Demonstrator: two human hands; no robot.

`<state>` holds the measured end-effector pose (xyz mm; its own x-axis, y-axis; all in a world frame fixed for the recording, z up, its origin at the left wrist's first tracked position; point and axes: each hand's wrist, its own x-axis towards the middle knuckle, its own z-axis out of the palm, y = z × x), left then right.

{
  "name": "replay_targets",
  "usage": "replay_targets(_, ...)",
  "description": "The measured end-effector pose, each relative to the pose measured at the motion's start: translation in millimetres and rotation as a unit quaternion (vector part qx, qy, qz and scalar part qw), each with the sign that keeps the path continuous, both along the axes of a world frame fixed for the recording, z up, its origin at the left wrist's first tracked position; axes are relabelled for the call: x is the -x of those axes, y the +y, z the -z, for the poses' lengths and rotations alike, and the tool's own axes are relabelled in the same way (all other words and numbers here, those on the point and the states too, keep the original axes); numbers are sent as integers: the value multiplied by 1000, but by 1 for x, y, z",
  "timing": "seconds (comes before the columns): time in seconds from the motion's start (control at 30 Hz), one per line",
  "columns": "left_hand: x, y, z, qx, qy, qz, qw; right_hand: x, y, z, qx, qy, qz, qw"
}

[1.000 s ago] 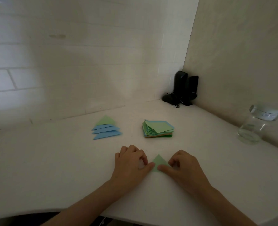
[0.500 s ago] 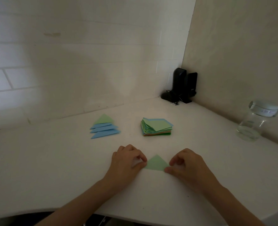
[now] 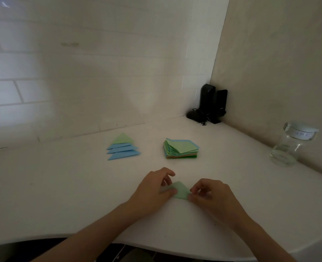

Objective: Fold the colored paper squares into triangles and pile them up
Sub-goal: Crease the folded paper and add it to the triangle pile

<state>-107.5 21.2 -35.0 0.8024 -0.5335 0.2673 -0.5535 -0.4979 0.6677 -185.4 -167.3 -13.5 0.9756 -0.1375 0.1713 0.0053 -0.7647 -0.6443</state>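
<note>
A person's two hands work a pale green paper piece [image 3: 181, 190] at the near edge of a white table [image 3: 62, 186], seen from a head-worn camera. The left hand [image 3: 154, 188] pinches the piece's left corner between thumb and curled fingers, while the right hand [image 3: 211, 195] pinches its right corner the same way; the hands sit close together with the paper between them. The piece appears slightly blurred, and whether it lies flat on the table or is lifted just off it cannot be told. Farther back on the left lies a pile of folded triangles [image 3: 122, 148], three blue ones fanned forward with a green one at the back. Just to its right, apart from it, sits a stack of unfolded paper squares [image 3: 181, 148], green on top with orange and darker green below. A glass jar [image 3: 292, 144] with a white lid stands near the right wall, and black speakers [image 3: 211, 103] fill the corner.
</note>
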Motion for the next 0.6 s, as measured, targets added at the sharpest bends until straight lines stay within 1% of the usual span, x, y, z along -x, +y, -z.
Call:
replay_targets(0.17,-1,-2,2,2,14,-9,1000,0,2,0,-18,-7,-9,1000)
replay_targets(0.23,-2,-2,2,3,22,-8,1000,0,1,1,-41,-18,-17,999)
replay_targets(0.3,-4,-1,-1,3,36,-6,999,-1,1,1,-94,-16,-10,995)
replay_targets(0.37,-4,-1,-7,1,50,-7,999,-4,1,-1,-183,-11,4,983)
replay_targets(0.43,-3,-1,-12,25,73,-1,997,-10,2,-3,-263,-6,18,965)
replay_targets(0.47,-3,-1,-13,39,84,2,996,-12,4,-5,-285,-1,20,958)
replay_targets(0.53,-4,1,-16,55,92,-5,994,-17,9,-7,-275,3,14,961)
replay_targets(0.6,-7,3,-19,61,90,-16,994,-22,12,-5,-216,1,4,976)
